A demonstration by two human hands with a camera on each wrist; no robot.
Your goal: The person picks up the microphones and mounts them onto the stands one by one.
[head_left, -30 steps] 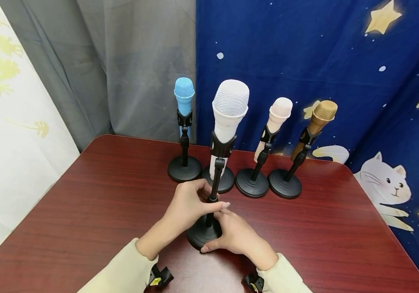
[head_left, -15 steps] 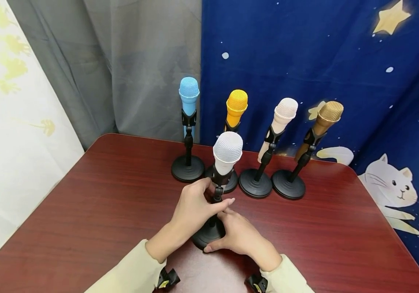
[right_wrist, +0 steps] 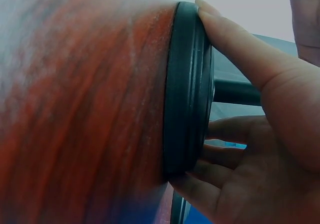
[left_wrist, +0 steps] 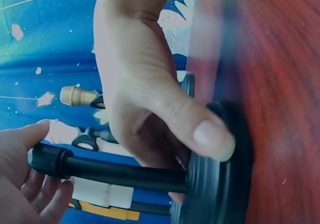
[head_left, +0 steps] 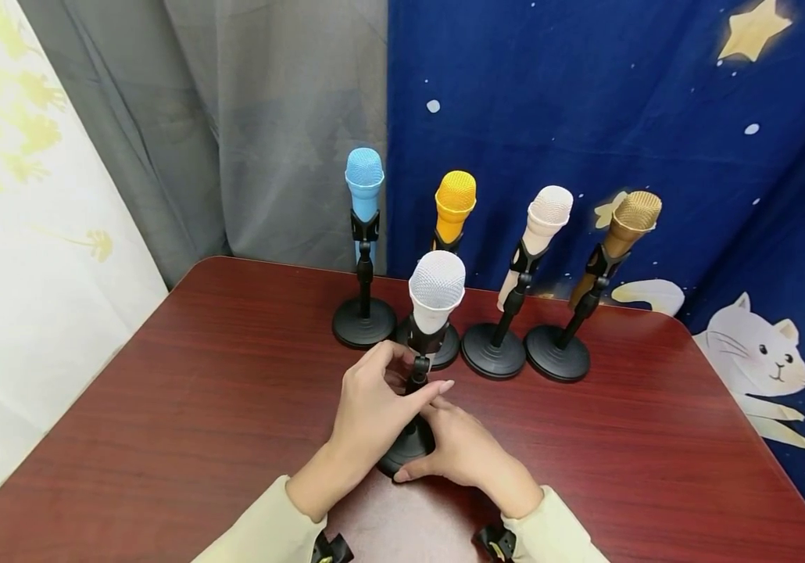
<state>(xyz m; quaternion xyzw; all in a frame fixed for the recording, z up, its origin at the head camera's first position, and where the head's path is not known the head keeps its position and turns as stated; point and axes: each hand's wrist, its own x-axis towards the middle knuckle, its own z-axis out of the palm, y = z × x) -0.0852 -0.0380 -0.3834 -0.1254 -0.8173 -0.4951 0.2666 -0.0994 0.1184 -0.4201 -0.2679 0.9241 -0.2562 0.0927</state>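
A white microphone (head_left: 436, 289) sits in the clip of a black desk stand whose round base (head_left: 406, 450) is on the table. My left hand (head_left: 374, 403) holds the stand's upright just below the clip; the left wrist view shows its thumb and fingers about the black collar (left_wrist: 47, 161) on the pole (left_wrist: 125, 175). Lower down, my right hand (head_left: 469, 450) grips the base, thumb on the near rim and fingers round the far side, as the right wrist view shows with the base (right_wrist: 187, 94) flat on the wood. The left hand hides part of the upright.
Behind stand several more microphones on black stands: blue (head_left: 364, 176), yellow (head_left: 455, 203), pale pink (head_left: 546, 215) and gold (head_left: 631, 223). The white one partly covers the yellow one's stand. Grey and blue curtains (head_left: 585, 78) hang behind the reddish-brown table (head_left: 234, 375).
The white microphone has come down towards the base, its upright now shorter, and the yellow microphone behind has come into sight. Both hands keep their hold. The view has shifted slightly.
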